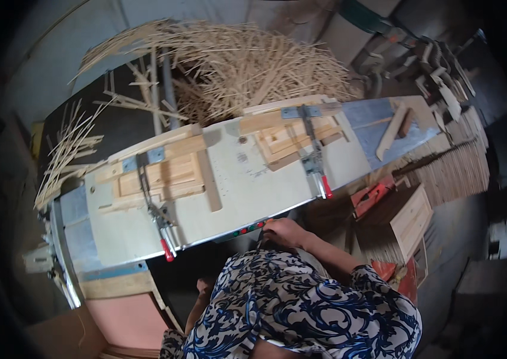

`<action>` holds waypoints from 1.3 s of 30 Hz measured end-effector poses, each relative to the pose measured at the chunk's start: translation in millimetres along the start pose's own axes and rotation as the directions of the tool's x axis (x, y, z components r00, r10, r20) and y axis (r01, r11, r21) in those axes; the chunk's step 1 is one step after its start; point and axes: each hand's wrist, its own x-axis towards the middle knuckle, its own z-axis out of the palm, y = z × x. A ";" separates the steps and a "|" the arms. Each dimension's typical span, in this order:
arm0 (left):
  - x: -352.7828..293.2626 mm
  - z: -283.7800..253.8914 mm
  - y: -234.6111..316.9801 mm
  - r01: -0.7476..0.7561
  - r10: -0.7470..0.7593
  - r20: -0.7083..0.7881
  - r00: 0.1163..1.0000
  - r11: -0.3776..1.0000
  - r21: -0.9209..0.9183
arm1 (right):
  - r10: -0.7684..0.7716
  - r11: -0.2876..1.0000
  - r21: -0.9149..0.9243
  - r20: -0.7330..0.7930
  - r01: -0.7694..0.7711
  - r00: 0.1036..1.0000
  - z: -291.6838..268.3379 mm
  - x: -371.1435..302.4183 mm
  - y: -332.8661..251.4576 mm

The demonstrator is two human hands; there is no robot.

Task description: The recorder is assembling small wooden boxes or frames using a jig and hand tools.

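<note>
My right hand (pixel 284 232) is closed at the table's front edge, right beside a row of red and green buttons (pixel 248 228). What its curled fingers hold or press, if anything, is hidden. Lower down, my left hand (pixel 204 285) hangs near my body, its fingers mostly out of sight. On the pale worktop (pixel 235 197) lie two wooden frame panels, one on the left (pixel 172 175) and one on the right (pixel 286 140). A lever clamp with a red handle, the left clamp (pixel 153 206) and the right clamp (pixel 313 157), stands across each panel.
Thin wooden strips (pixel 265 69) are heaped behind the table. Loose wood pieces (pixel 392 133) lie at its right end. To the right stand a wooden box-like stack (pixel 406 221), a red tool (pixel 373 196) and stacked slats (pixel 451 167). A pink panel (pixel 126 321) sits below at left.
</note>
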 end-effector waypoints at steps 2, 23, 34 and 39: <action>57.7 6.8 4.9 -0.110 0.111 -0.090 0.990 0.994 0.025 | 0.019 1.000 -0.011 0.010 -0.018 1.000 1.1 3.1 -2.4; 177.8 -13.1 15.1 -0.491 0.363 -0.350 0.864 0.763 -0.420 | 0.304 0.952 0.012 0.081 -0.306 0.949 36.6 -36.6 -0.8; 155.6 4.6 10.7 -0.289 0.339 -0.159 0.927 0.917 0.275 | 0.302 0.953 -0.005 0.141 -0.304 0.943 23.9 -35.3 9.0; 178.7 -15.8 51.3 -0.077 0.000 -0.116 0.993 0.744 -0.663 | 0.321 0.947 -0.046 0.204 -0.318 0.925 11.4 -28.7 0.2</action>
